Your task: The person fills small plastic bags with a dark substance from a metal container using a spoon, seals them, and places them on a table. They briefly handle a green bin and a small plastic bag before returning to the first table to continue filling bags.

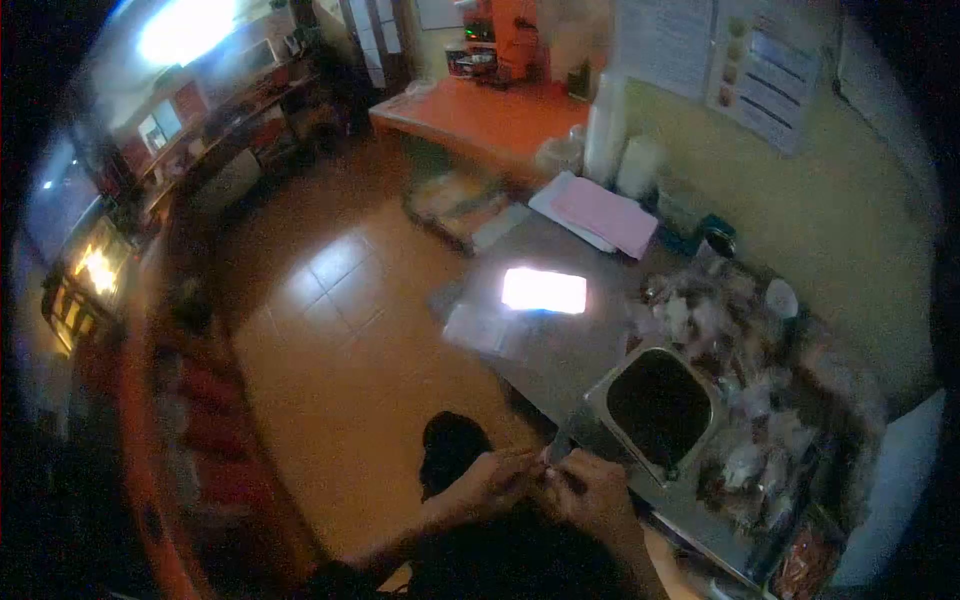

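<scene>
My left hand (503, 477) and my right hand (592, 487) meet in front of my body, at the near edge of the counter (545, 375). The fingers of both are closed and close together. From between them a thin greyish, see-through strip (562, 443) sticks up, apparently plastic, on the side of my right hand. What my left fingers pinch is too blurred to name. Just beyond my right hand stands a rectangular metal pan (597, 398) with dark contents. Many small clear plastic bags (745, 400) lie heaped to the right of the pan.
A brightly lit phone-like screen (545, 290) lies on the counter, beside flat clear plastic (487, 330). Pink and white sheets (605, 213) and stacked cups (603, 130) stand farther back. An orange table (480, 115) is beyond. Tiled floor (350, 400) stretches left, bordered by a red structure (215, 450).
</scene>
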Demonstrator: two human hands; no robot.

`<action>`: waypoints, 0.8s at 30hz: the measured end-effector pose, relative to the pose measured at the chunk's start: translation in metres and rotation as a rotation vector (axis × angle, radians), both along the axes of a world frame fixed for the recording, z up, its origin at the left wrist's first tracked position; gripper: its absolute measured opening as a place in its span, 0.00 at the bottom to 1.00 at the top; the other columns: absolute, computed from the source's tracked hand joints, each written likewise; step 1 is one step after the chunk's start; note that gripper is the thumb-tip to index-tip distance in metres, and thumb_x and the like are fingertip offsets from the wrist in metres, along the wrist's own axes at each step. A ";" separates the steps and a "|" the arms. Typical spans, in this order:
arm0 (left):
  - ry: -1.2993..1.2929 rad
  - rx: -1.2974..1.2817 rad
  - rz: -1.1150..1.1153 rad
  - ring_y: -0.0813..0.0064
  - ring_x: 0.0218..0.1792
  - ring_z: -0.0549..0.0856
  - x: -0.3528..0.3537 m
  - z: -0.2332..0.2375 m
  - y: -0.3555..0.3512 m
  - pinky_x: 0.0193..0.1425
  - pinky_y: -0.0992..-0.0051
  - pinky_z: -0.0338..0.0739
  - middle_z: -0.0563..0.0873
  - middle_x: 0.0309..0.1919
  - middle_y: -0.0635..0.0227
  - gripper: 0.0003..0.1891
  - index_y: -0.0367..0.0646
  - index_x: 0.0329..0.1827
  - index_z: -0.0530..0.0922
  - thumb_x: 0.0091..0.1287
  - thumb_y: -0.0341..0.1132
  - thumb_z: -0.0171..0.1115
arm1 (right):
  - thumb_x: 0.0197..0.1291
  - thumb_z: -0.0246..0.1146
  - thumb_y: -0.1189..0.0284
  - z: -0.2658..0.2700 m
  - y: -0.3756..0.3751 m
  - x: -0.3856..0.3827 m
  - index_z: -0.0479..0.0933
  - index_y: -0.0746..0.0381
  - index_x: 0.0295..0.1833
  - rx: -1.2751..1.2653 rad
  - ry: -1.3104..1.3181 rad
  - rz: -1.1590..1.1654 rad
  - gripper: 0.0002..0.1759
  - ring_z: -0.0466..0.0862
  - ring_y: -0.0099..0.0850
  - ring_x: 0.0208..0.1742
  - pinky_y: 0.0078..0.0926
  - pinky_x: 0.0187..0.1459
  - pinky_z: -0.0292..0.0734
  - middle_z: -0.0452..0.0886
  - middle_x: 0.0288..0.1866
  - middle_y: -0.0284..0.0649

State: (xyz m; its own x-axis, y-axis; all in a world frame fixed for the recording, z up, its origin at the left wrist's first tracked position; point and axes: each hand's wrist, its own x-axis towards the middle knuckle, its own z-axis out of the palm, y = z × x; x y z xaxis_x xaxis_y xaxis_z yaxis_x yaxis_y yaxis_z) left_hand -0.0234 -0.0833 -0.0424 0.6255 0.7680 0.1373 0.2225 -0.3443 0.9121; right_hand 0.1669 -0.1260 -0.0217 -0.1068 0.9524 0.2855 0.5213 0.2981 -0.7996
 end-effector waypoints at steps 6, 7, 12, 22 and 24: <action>0.269 0.318 0.175 0.58 0.37 0.87 -0.003 -0.022 -0.002 0.36 0.60 0.82 0.85 0.42 0.55 0.17 0.38 0.50 0.79 0.59 0.33 0.70 | 0.55 0.68 0.72 -0.009 -0.019 -0.001 0.81 0.60 0.35 0.210 -0.400 -0.288 0.04 0.82 0.39 0.31 0.35 0.32 0.77 0.78 0.32 0.39; 0.278 0.330 0.257 0.59 0.37 0.87 0.002 -0.005 -0.005 0.36 0.60 0.83 0.85 0.44 0.55 0.19 0.39 0.51 0.79 0.58 0.33 0.71 | 0.55 0.68 0.72 -0.005 -0.019 -0.003 0.81 0.59 0.37 0.226 -0.351 -0.355 0.05 0.82 0.39 0.33 0.34 0.33 0.77 0.78 0.33 0.38; 0.100 0.484 0.317 0.58 0.46 0.85 0.032 0.038 -0.009 0.44 0.63 0.83 0.80 0.54 0.54 0.33 0.42 0.62 0.73 0.54 0.37 0.77 | 0.54 0.68 0.75 0.019 -0.015 0.007 0.80 0.61 0.43 0.303 -0.165 -0.334 0.10 0.82 0.39 0.39 0.32 0.36 0.78 0.79 0.37 0.41; 0.132 0.694 0.226 0.58 0.60 0.79 0.059 0.011 0.002 0.61 0.64 0.75 0.76 0.65 0.57 0.40 0.42 0.67 0.71 0.50 0.40 0.80 | 0.55 0.64 0.82 0.031 -0.044 0.027 0.79 0.62 0.43 0.246 -0.190 -0.505 0.10 0.83 0.34 0.31 0.29 0.32 0.78 0.79 0.33 0.42; 0.071 0.796 0.199 0.61 0.58 0.82 0.069 0.011 -0.006 0.58 0.67 0.77 0.79 0.63 0.58 0.36 0.42 0.64 0.75 0.51 0.39 0.80 | 0.57 0.65 0.81 0.032 -0.049 0.021 0.79 0.62 0.43 0.228 -0.194 -0.519 0.09 0.83 0.34 0.31 0.29 0.32 0.78 0.78 0.32 0.41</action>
